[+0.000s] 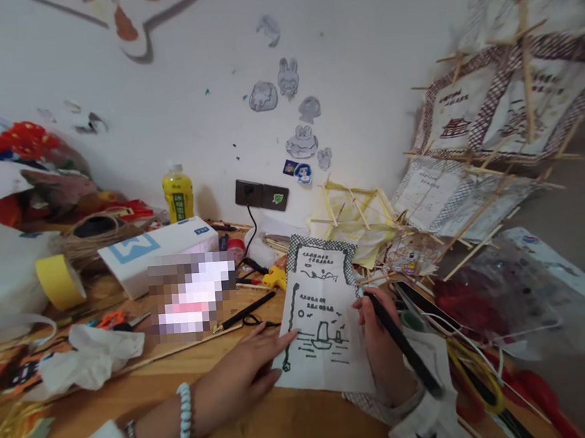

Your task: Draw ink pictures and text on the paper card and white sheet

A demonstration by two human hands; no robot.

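Observation:
A white sheet of paper (328,370) lies on the wooden table in front of me. It bears a cross-hatched border at the top, lines of handwriting, and a drawing of a sailboat on water. My left hand (262,354) rests at the sheet's left edge, fingers stretched out over it. A beaded bracelet (185,420) circles that wrist. In my right hand (381,336) a black marker pen (406,351) is gripped, leaning back to the right. Its tip meets the paper's right side near the border, though whether it touches is hard to see.
A pixelated bright phone-like patch (198,295) and a white tissue box (159,251) lie left, near yellow tape (60,282) and a yellow bottle (178,193). Stick-framed paper lanterns (500,118) stand at right, above yellow-handled scissors (477,379). A wall socket (261,194) sits behind.

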